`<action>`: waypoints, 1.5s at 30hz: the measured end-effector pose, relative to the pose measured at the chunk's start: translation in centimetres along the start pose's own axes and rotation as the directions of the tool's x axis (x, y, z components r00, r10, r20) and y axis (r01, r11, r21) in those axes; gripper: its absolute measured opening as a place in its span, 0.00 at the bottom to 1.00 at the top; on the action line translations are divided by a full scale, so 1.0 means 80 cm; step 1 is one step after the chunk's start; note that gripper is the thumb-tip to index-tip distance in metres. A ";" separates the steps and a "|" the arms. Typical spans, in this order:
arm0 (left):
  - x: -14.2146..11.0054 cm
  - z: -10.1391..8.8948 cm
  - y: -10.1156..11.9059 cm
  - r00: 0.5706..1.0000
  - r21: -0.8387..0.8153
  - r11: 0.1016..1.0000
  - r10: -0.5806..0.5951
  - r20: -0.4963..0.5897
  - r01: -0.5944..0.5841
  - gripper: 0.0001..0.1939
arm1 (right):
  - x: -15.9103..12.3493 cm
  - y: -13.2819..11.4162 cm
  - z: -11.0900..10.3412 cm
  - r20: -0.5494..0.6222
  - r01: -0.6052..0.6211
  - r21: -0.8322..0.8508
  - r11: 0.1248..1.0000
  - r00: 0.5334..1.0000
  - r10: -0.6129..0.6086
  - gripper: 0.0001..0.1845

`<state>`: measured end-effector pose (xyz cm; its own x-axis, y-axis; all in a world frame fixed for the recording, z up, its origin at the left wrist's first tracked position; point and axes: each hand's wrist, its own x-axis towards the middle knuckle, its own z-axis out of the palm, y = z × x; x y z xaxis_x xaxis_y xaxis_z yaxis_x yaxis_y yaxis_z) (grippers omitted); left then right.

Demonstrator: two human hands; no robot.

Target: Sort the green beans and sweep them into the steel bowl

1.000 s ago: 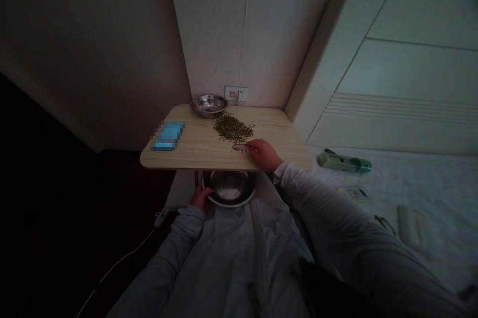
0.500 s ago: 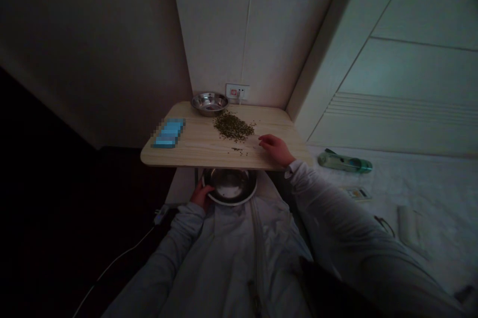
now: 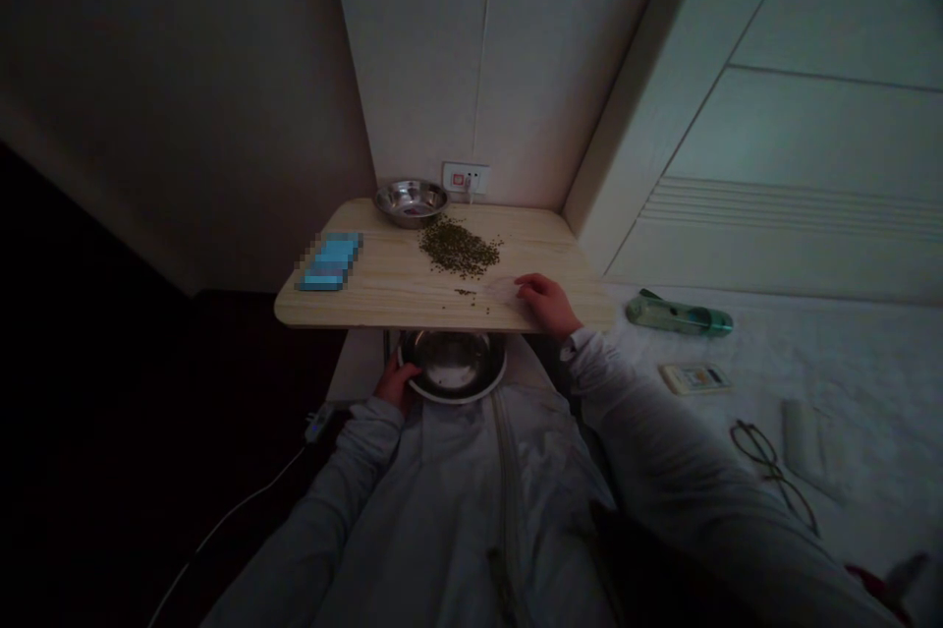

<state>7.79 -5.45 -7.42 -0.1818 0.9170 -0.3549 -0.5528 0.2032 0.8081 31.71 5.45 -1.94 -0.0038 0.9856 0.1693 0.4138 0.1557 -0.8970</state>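
Note:
My left hand [image 3: 398, 384] grips the left rim of a metal bowl [image 3: 453, 368], thumb over the edge. This bowl rests at my lap, just below the table's front edge and partly under it. A few dark specks lie inside. My right hand [image 3: 549, 304] is low over the right front of the wooden table [image 3: 383, 299], its fingers curled in; whatever is between them is too small or hidden to make out. To its left spreads a pile of small green beans [image 3: 458, 248], with several loose beans [image 3: 466, 293] nearer the front edge.
A second metal bowl [image 3: 411, 203] stands at the table's back left, near a wall socket [image 3: 466, 178]. A blurred-out phone [image 3: 331, 261] lies on the left. On the white bedding are a green bottle [image 3: 678, 315], a remote control [image 3: 694, 378] and glasses [image 3: 773, 473]. A white cable [image 3: 243, 502] runs at lower left.
My right hand has shifted slightly down and right, away from the bean pile. A few loose beans near the front edge lie differently. My left hand still grips the bowl.

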 end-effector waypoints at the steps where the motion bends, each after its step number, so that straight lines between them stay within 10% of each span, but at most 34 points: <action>1: 0.000 0.000 0.000 1.000 0.003 1.000 -0.003 0.007 0.003 0.31 | -0.001 0.000 0.000 -0.005 0.001 -0.002 1.000 1.000 -0.001 0.15; 45: 0.012 0.012 -0.016 0.979 0.032 0.989 -0.145 0.141 0.141 0.19 | -0.041 -0.014 0.024 0.147 0.094 -0.030 0.995 0.985 -0.089 0.12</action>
<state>9.16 -4.53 -8.35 0.0165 0.9172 -0.3981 -0.5463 0.3418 0.7647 29.54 2.18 -2.23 -0.1741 0.9669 0.1863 0.4385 0.2455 -0.8646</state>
